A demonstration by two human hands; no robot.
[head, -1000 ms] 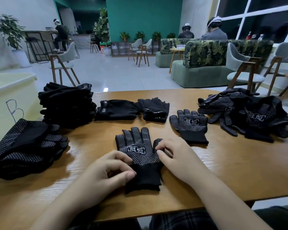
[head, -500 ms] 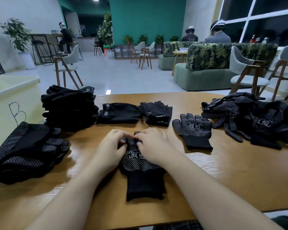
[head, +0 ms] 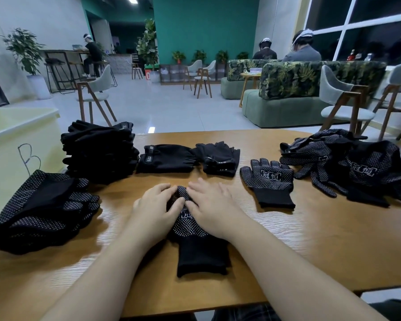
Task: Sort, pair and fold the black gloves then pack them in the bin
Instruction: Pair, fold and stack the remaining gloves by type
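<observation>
Black dotted glove (head: 196, 230): lies flat in the lower middle of the frame on the wooden bench (head: 310, 246), cuff toward the camera, finger end under both hands.
Left hand (head: 156, 210): on the glove's left side, fingers (head: 164, 189) curled over the glove's finger end, thumb pressed onto the dotted fabric.
Right hand (head: 212, 208): on the glove's right side, fingers lying fairly flat and slightly apart, thumb down on the fabric just beside the left thumb.
Grip: looks like the left fingers are bunching the glove tips, but the hands cover that spot so can't say for sure.
Single dotted glove (head: 267, 180): right of centre, palm up with a white logo, apart from the hands.
Loose dotted pile (head: 357, 165): far right of the frame, tangled heap of the same gloves.
Folded dotted stack (head: 42, 209): lower left, at the bench edge.
Plain black stack (head: 100, 150): left of centre, tall neat stack, no dots.
Plain black pairs (head: 188, 158): two bundles side by side at centre, just beyond the hands.
Pale yellow bin (head: 16, 135): left edge of the frame, beside the bench, a "B" drawn on its wall.
Background: grey floor, chairs and a leaf-print sofa, green wall.
</observation>
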